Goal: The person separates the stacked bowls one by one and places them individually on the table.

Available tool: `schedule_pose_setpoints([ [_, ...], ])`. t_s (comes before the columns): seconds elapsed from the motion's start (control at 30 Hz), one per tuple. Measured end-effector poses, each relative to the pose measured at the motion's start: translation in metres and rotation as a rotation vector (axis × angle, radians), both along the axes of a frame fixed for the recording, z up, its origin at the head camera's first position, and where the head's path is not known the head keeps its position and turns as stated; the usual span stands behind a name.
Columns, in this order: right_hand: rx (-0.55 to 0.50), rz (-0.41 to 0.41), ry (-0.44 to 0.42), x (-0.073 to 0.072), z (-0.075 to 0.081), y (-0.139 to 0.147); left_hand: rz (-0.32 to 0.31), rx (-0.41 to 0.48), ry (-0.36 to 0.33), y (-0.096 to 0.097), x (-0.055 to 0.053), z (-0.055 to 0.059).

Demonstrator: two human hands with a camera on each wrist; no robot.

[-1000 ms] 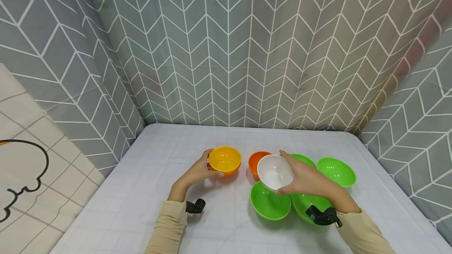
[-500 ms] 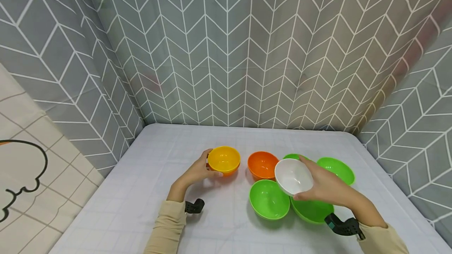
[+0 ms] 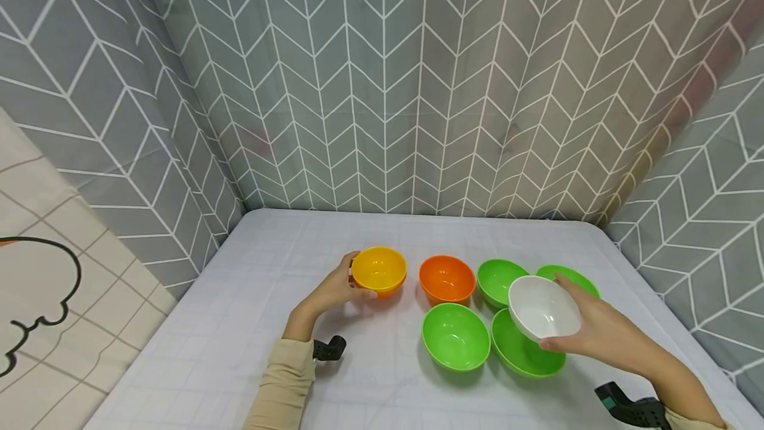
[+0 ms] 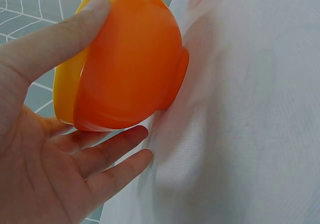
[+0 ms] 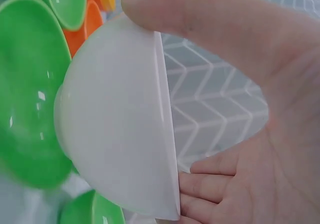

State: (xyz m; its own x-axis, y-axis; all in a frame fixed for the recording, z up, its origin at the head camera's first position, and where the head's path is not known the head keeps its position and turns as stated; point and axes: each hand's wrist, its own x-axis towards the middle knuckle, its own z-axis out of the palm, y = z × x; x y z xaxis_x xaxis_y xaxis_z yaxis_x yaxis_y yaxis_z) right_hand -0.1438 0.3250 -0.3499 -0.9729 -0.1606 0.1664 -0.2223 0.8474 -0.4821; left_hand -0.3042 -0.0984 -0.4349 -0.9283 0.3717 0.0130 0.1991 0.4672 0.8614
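My left hand [image 3: 334,287] grips a yellow bowl [image 3: 379,269] nested inside an orange bowl [image 4: 135,58]. In the left wrist view its thumb lies across both rims, and the fingers reach round the far side. The orange bowl's foot is right at the white tablecloth. My right hand [image 3: 603,330] holds a white bowl [image 3: 544,307] by its rim, thumb on the near side and fingers on the far side. That white bowl [image 5: 120,119] overlaps a green bowl [image 3: 525,354] in the head view, with its open side up.
A second orange bowl [image 3: 447,279] stands between the hands. Further green bowls are around it: one in front [image 3: 456,337], one to its right [image 3: 500,280], and another at the far right [image 3: 570,277], partly covered by the white bowl. A patterned grey curtain [image 3: 382,85] hangs behind the table.
My right hand has carried the white bowl to the right and toward me, from over the orange bowl to over the green ones. The left hand has stayed on its bowls.
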Motion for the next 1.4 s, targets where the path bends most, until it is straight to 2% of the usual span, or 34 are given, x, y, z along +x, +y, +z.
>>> schedule_pose_setpoints([
  [0.2,-0.007,-0.034,0.042,0.014,-0.006,0.03,0.002,0.005,-0.007,0.001,-0.001,0.0],
  [0.57,0.082,-0.164,0.036,0.036,-0.026,0.068,0.018,-0.023,-0.02,0.0,0.0,-0.001],
  [0.8,0.095,-0.204,-0.054,0.039,-0.039,0.078,0.006,0.002,-0.007,0.0,-0.001,-0.001],
  [0.97,0.061,-0.187,-0.047,0.04,-0.05,0.076,0.017,-0.015,-0.022,0.0,0.0,-0.001],
  [1.13,0.019,-0.18,-0.062,0.041,-0.058,0.073,0.004,-0.012,-0.009,-0.001,-0.001,-0.002],
  [1.4,0.004,-0.181,-0.064,0.04,-0.069,0.074,-0.001,-0.022,-0.008,-0.002,-0.003,-0.004],
])
